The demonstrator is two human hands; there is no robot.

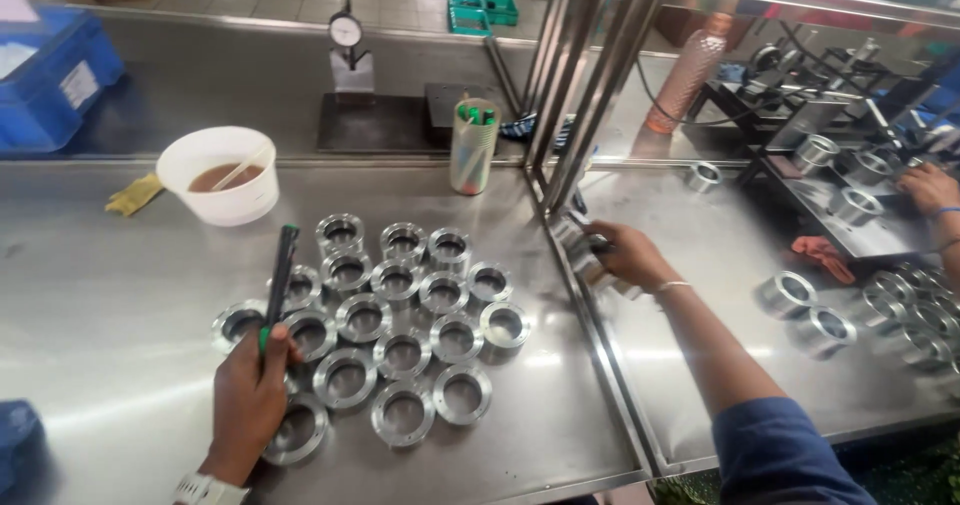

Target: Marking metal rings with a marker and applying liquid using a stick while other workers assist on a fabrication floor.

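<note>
Left hand [250,395] grips a dark pen-like tool with a green band [279,283], fingers closed around its lower end, the shaft pointing up and away over a cluster of shiny metal rings [400,315] laid flat on the steel bench [100,295]. The hand rests at the near left edge of the cluster, over the rings closest to the person, and a watch [200,488] shows at the wrist. Right hand [628,255] reaches across the upright metal frame posts [590,75] that divide the bench, fingers curled around a small shiny metal part [583,252] just beside the base of the posts; a thin bangle [670,286] circles the wrist and a blue sleeve [785,455] covers the upper arm. Behind the rings stand a white bowl of brown liquid [220,175] with a stick in it, a yellow cloth [133,193] beside it, a pale cup of green-topped pens [473,147] and a dial gauge on a dark stand [347,40]. A blue crate [50,75] sits at far left. On the right side of the bench lie more rings [905,310], where another person's hand [930,187] works at the far edge.
</note>
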